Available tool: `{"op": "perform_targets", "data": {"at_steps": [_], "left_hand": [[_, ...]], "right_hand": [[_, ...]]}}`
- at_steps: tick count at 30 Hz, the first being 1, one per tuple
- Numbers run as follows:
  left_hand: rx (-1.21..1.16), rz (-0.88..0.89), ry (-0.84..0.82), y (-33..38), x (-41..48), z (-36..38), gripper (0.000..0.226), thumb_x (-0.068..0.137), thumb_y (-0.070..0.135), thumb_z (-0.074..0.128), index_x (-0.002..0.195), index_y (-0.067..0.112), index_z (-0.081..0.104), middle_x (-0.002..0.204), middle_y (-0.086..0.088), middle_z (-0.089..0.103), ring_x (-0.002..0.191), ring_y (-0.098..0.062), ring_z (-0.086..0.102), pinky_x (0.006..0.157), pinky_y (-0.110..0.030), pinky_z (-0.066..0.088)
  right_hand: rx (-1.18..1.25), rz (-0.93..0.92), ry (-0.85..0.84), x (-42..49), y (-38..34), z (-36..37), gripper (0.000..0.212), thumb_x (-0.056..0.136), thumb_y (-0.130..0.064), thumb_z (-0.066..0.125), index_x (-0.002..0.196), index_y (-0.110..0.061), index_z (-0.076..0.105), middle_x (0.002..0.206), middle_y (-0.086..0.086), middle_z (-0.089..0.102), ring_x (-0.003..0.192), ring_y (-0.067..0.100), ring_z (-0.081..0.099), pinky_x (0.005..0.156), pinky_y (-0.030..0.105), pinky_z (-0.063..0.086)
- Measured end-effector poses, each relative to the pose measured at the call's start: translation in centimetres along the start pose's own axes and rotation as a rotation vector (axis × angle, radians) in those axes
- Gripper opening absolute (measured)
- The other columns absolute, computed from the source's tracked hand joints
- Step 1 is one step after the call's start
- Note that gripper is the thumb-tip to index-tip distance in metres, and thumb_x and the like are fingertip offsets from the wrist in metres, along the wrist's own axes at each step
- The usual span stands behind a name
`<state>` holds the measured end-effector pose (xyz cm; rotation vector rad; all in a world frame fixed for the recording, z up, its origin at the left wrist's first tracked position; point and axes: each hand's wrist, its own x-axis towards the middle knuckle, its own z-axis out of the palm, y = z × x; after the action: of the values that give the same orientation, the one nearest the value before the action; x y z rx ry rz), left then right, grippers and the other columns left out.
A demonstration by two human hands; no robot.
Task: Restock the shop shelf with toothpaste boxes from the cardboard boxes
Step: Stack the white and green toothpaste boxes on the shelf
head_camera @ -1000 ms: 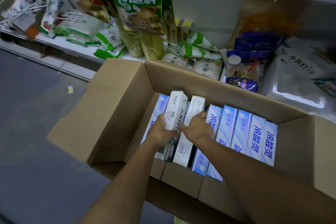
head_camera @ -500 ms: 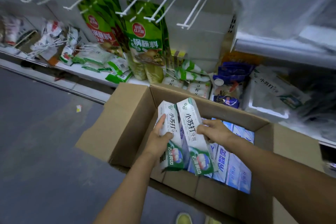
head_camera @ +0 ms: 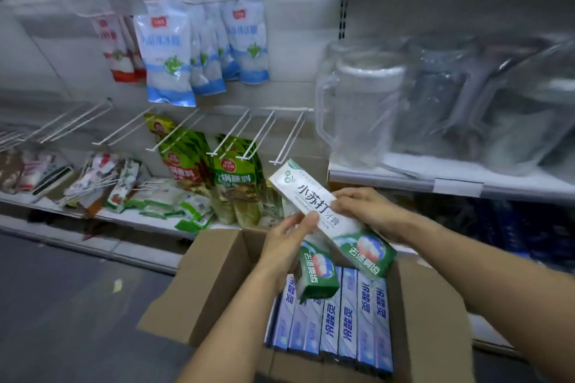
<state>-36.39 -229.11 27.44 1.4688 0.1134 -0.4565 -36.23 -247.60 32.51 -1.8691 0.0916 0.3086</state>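
An open cardboard box stands on the floor below me, with several blue-and-white toothpaste boxes packed upright in it. My right hand grips a white-and-green toothpaste box held up at a slant above the carton. My left hand holds a second white-and-green toothpaste box lower down, its thumb lying against the upper box. Both boxes are lifted clear of the carton.
The shop shelf on the right carries clear plastic jugs in wrapping. White peg hooks stick out of the back wall, with green sauce packets and blue-white packets hanging. Grey floor lies to the left.
Both hands pulled two white-and-green boxes out of the carton and raised them. My view tilted up, bringing the upper hooks and the jug shelf into sight.
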Motion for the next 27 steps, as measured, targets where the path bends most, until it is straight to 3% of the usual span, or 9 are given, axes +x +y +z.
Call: {"op": "perform_targets", "data": {"at_steps": [4, 6, 9, 11, 15, 17, 19, 21, 27], "left_hand": [[-0.082, 0.071, -0.057, 4.5, -1.8, 1.7, 0.063, 0.066, 0.043, 0.081, 0.121, 0.019, 0.063, 0.107, -0.006, 0.074, 0.099, -0.029, 0.070, 0.092, -0.045, 0.053], [-0.099, 0.127, -0.062, 6.6, -2.6, 2.4, 0.057, 0.069, 0.042, 0.080, 0.119, 0.019, 0.065, 0.106, -0.007, 0.074, 0.097, -0.028, 0.070, 0.090, -0.043, 0.054], [-0.196, 0.170, -0.070, 9.9, -3.8, 3.4, 0.039, 0.079, 0.031, 0.076, 0.113, 0.015, 0.066, 0.102, -0.013, 0.074, 0.090, -0.032, 0.071, 0.088, -0.047, 0.055], [-0.182, 0.217, -0.042, 11.8, -4.2, 3.8, 0.049, 0.069, 0.039, 0.082, 0.111, 0.018, 0.066, 0.103, -0.010, 0.074, 0.095, -0.032, 0.071, 0.094, -0.053, 0.052], [-0.148, 0.270, -0.007, 15.2, -5.3, 4.9, 0.072, 0.041, 0.064, 0.086, 0.103, 0.030, 0.069, 0.103, 0.001, 0.075, 0.102, -0.030, 0.068, 0.098, -0.052, 0.048], [-0.145, 0.283, -0.024, 16.9, -6.0, 5.5, 0.068, 0.046, 0.061, 0.086, 0.103, 0.030, 0.068, 0.103, 0.001, 0.075, 0.098, -0.028, 0.069, 0.092, -0.050, 0.052], [-0.123, 0.315, -0.066, 18.7, -6.2, 6.1, 0.061, 0.056, 0.049, 0.084, 0.108, 0.025, 0.064, 0.106, -0.003, 0.073, 0.079, -0.021, 0.070, 0.067, -0.037, 0.059], [-0.089, 0.379, -0.101, 20.8, -6.2, 6.8, 0.055, 0.063, 0.035, 0.083, 0.111, 0.023, 0.061, 0.110, -0.006, 0.071, 0.067, -0.019, 0.066, 0.041, -0.022, 0.047], [-0.076, 0.516, -0.068, 28.5, -5.5, 10.1, 0.039, 0.090, 0.005, 0.061, 0.123, 0.026, 0.057, 0.094, -0.004, 0.068, 0.054, -0.013, 0.067, 0.044, -0.023, 0.049]], "right_hand": [[-0.050, -0.126, 0.055, -2.8, -5.0, -2.1, 0.018, 0.089, -0.013, 0.060, 0.095, -0.023, 0.074, 0.088, 0.003, 0.075, 0.073, 0.014, 0.066, 0.069, 0.026, 0.053], [-0.128, -0.184, 0.065, -3.9, -7.0, -3.0, 0.019, 0.088, -0.017, 0.064, 0.104, -0.026, 0.070, 0.095, 0.001, 0.074, 0.077, 0.010, 0.066, 0.071, 0.022, 0.053], [-0.378, -0.249, 0.103, -5.8, -9.6, -4.2, 0.055, 0.074, -0.032, 0.080, 0.122, -0.025, 0.052, 0.106, -0.006, 0.065, 0.089, 0.008, 0.064, 0.073, 0.020, 0.050], [-0.503, -0.291, 0.130, -7.0, -11.0, -4.8, 0.068, 0.066, -0.034, 0.084, 0.119, -0.026, 0.043, 0.102, -0.012, 0.062, 0.088, 0.004, 0.063, 0.075, 0.023, 0.053], [-0.700, -0.382, 0.279, -8.8, -13.4, -6.1, 0.056, 0.064, -0.043, 0.078, 0.109, -0.035, 0.045, 0.096, -0.017, 0.062, 0.087, 0.004, 0.063, 0.079, 0.036, 0.056], [-0.668, -0.433, 0.301, -9.4, -14.5, -7.4, 0.052, 0.066, -0.040, 0.077, 0.109, -0.036, 0.048, 0.099, -0.016, 0.063, 0.085, 0.004, 0.064, 0.076, 0.036, 0.057], [-0.607, -0.483, 0.301, -10.0, -15.8, -8.9, 0.051, 0.070, -0.032, 0.078, 0.113, -0.034, 0.051, 0.100, -0.012, 0.064, 0.081, 0.002, 0.064, 0.066, 0.026, 0.056], [-0.547, -0.549, 0.313, -10.6, -17.4, -10.5, 0.051, 0.073, -0.021, 0.079, 0.117, -0.030, 0.054, 0.100, -0.010, 0.065, 0.079, 0.000, 0.063, 0.061, 0.018, 0.052], [-0.619, -0.655, 0.465, -11.4, -23.0, -17.2, 0.053, 0.075, -0.019, 0.079, 0.120, -0.029, 0.053, 0.080, -0.005, 0.056, 0.061, -0.001, 0.049, 0.058, 0.011, 0.044]]}}
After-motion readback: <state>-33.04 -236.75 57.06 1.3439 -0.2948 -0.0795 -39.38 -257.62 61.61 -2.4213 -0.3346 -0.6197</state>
